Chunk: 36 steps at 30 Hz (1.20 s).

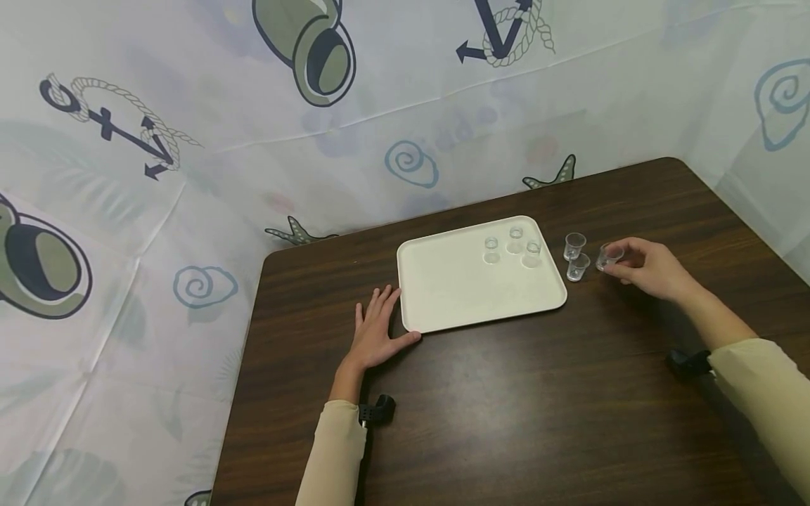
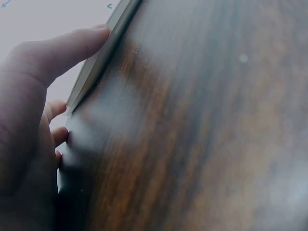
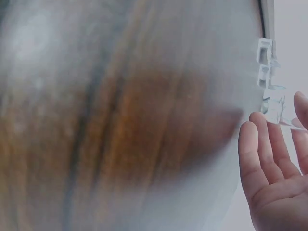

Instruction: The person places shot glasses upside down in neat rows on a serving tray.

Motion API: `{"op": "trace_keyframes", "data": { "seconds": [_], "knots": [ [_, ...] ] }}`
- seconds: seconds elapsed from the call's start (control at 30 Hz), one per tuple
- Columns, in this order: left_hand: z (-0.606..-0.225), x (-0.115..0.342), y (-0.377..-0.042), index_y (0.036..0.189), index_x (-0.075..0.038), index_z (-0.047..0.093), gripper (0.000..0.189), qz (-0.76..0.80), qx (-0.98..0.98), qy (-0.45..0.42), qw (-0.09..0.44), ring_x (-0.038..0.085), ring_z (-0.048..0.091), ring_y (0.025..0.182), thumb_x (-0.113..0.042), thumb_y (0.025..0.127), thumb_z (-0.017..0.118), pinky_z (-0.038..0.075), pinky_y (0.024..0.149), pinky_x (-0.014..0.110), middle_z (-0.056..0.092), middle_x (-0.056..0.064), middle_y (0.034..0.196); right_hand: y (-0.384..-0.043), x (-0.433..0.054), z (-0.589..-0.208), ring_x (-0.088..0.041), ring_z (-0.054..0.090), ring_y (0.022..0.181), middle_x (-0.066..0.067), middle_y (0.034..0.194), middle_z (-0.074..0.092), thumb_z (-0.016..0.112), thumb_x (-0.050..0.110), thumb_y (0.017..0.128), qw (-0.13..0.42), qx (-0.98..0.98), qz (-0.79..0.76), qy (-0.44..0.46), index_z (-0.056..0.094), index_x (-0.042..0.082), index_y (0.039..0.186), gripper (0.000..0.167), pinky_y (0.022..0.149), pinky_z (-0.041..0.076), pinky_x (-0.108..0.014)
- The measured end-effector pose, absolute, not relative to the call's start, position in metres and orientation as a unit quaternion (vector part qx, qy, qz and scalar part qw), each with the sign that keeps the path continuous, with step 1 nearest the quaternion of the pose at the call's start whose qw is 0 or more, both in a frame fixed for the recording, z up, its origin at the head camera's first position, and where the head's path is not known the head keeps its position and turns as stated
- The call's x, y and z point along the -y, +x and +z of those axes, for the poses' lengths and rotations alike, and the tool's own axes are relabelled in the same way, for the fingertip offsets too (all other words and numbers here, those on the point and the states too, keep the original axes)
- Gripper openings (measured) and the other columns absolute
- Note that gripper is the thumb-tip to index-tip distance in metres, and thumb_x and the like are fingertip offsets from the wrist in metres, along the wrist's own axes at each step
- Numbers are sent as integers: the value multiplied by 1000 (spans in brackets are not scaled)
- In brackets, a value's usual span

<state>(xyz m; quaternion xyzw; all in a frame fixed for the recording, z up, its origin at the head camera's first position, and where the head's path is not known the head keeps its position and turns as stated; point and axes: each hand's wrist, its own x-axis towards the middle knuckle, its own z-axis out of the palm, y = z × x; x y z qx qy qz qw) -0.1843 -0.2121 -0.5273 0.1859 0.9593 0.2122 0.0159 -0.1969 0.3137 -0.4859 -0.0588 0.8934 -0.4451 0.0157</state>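
Observation:
On the right of the table my right hand point(image 1: 652, 267) pinches a small clear shot glass point(image 1: 604, 258) between thumb and fingers. Two more shot glasses, one behind point(image 1: 574, 246) and one in front point(image 1: 577, 268), stand upright just left of it. Three clear glasses point(image 1: 533, 253) are grouped at the right end of a white tray point(image 1: 455, 281). My left hand point(image 1: 373, 341) rests at the tray's front left corner, fingers spread along the side and thumb touching the front rim. In the right wrist view, the right hand point(image 3: 276, 192) has its fingertips by a clear glass point(image 3: 273, 108).
The dark wooden table point(image 1: 506, 414) carries the tray near its back edge. A patterned white cloth point(image 1: 342, 161) hangs behind the table and at its sides. Each wrist wears a black camera strap, the left one point(image 1: 377, 410) close above the tabletop.

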Motion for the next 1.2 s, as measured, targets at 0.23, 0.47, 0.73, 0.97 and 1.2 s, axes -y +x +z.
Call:
{"op": "trace_keyframes", "data": {
  "seconds": [0.23, 0.47, 0.73, 0.97, 1.2],
  "knots": [
    [-528, 213, -184, 159, -24, 19, 98, 212, -960, 184, 18, 28, 5, 150, -70, 83, 61, -5, 112, 63, 16, 8, 163, -198, -317, -481, 6, 59, 77, -27, 123, 57, 70, 14, 92, -21, -884, -464, -52, 59, -4, 120, 35, 61, 54, -21],
    [-529, 213, -185, 159, -25, 18, 99, 211, -960, 184, 17, 29, 6, 150, -71, 82, 60, -5, 113, 63, 16, 7, 163, -199, -314, -469, 7, 56, 78, -11, 112, 60, 71, 24, 92, -64, -886, -459, -27, 60, 2, 120, 37, 60, 49, -17],
    [-529, 213, -185, 159, -24, 20, 98, 218, -958, 184, 16, 28, 6, 150, -71, 82, 60, -5, 113, 63, 16, 7, 163, -202, -303, -452, 5, 52, 84, -8, 109, 59, 72, 25, 91, -98, -883, -458, -27, 59, 3, 126, 43, 66, 40, -13],
    [-530, 213, -185, 159, -24, 20, 98, 219, -958, 185, 17, 28, 6, 150, -72, 83, 59, -4, 113, 63, 16, 7, 163, -205, -290, -440, -5, 49, 89, -13, 112, 57, 71, 22, 92, -115, -893, -432, -43, 61, 2, 125, 40, 70, 36, -25],
    [-529, 214, -186, 159, -26, 19, 99, 217, -959, 181, 20, 26, 4, 150, -74, 82, 58, -6, 113, 61, 15, 6, 163, -214, -275, -431, -26, 55, 96, -15, 116, 56, 71, 14, 91, -133, -902, -401, -87, 64, 1, 122, 34, 70, 36, -29]
  ]
}}
